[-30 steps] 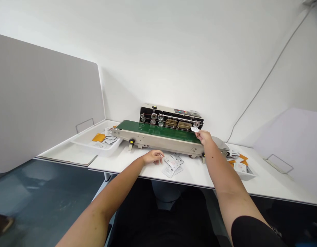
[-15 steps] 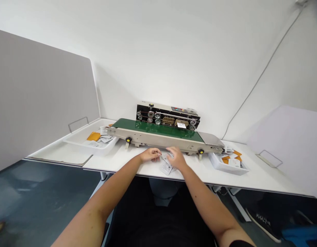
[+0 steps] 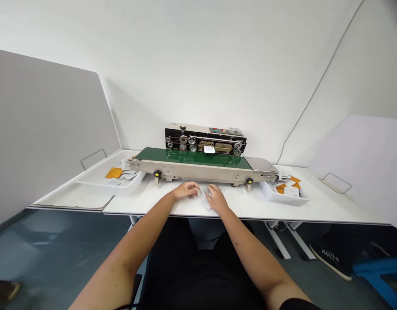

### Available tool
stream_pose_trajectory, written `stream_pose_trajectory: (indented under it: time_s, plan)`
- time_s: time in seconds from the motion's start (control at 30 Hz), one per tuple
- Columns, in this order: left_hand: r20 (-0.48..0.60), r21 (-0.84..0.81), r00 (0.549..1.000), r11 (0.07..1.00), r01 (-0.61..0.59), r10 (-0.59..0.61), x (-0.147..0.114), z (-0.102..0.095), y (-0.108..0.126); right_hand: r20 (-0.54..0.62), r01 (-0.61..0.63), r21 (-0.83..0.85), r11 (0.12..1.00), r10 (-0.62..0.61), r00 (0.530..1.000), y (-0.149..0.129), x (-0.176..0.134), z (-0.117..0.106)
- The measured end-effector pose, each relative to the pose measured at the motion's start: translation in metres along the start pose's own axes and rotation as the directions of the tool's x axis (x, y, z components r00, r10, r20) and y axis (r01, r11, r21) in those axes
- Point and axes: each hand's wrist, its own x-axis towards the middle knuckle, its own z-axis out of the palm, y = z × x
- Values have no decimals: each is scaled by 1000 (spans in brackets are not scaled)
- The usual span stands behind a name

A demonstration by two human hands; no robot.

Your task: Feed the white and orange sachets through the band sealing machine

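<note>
Both hands are close together over the white table, in front of a conveyor-type bag sealing machine. My left hand is closed, thumb and fingers pressed together; whatever it pinches is too small to make out. My right hand curls its fingers over a small, pale printed packet that lies partly beneath it. More of these packets show just behind the right fingers. On the machine, a white packet sits at the sealing slot above the green belt.
A white bin of silver and orange packets stands left of the machine, and another bin of similar packets stands right. Grey panels flank the table. A shoe and a blue stool are on the floor at right.
The white packet in the machine has moved left along the sealing slot. My right hand has lowered, its fingers now curled closer over the packets. The view has shifted slightly.
</note>
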Motion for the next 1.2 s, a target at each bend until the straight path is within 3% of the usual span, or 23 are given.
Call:
stream_pose_trajectory:
  time_s: [0.13, 0.23, 0.33, 0.4, 0.6, 0.83, 1.0, 1.2]
  plan:
    - [-4, -1, 1000, 1000, 20, -20, -1, 0, 1, -115, -33, 34, 999, 37, 993, 0, 0, -6]
    - [-8, 0, 1000, 1000, 19, -19, -1, 0, 1, -274, -20, 77, 997, 41, 961, -3, -1, -14]
    - [-15, -3, 1000, 1000, 19, -20, -1, 0, 0, -414, 48, 124, 991, 7, 910, -10, -5, -22]
    - [-14, 2, 1000, 1000, 21, -21, 0, 1, 0, -426, 115, 147, 982, -42, 904, -16, -8, -27]
    - [34, -22, 999, 999, -32, 33, -1, 1, 2, -205, 203, 216, 955, -159, 966, -28, -11, -28]
    - [175, -34, 983, 998, -44, 50, -2, 6, 1, 62, 44, 354, 934, -71, 996, -29, -9, -21]
    - [121, -22, 992, 999, -40, 43, 0, 6, -2, 112, -15, 387, 922, -31, 993, -28, -7, -21]
    - [-4, -42, 997, 996, -79, 79, -1, 2, 0, 94, -60, 294, 954, 33, 995, -25, -7, -22]
